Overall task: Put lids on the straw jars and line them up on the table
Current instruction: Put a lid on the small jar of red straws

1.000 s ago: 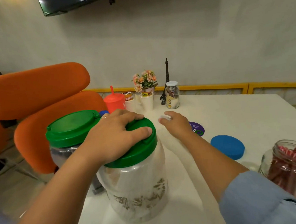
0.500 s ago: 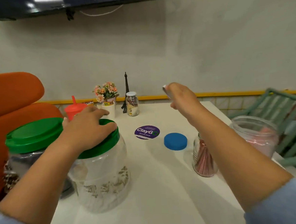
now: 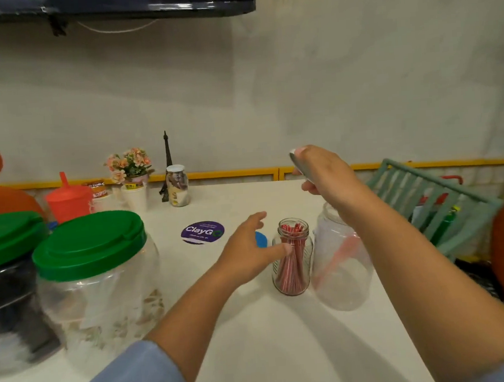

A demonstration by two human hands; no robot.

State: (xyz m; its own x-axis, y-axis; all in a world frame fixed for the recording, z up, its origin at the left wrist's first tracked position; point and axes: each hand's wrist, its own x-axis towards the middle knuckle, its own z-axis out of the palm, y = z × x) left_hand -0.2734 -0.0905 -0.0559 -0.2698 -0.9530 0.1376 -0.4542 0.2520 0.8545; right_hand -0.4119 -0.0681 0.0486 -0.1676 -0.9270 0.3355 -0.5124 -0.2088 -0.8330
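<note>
By the glass jar of red straws [image 3: 292, 256], the open left hand [image 3: 249, 250] needed to brace it so the pale lid [image 3: 298, 165] pinched in the right hand [image 3: 324, 174] seated level.

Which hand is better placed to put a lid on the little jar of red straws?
Right, probably: the right hand holds a small lid up near the glass jar. The left hand is open, thumb at the jar's side, holding nothing.

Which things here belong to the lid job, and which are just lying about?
Job: red-straw jar, pink-straw jar, blue lid, pale lid in right hand, two green-lidded jars.
Lying about: ClayGo sticker, red cup, flowers, Eiffel Tower model, small white-capped jar.
</note>
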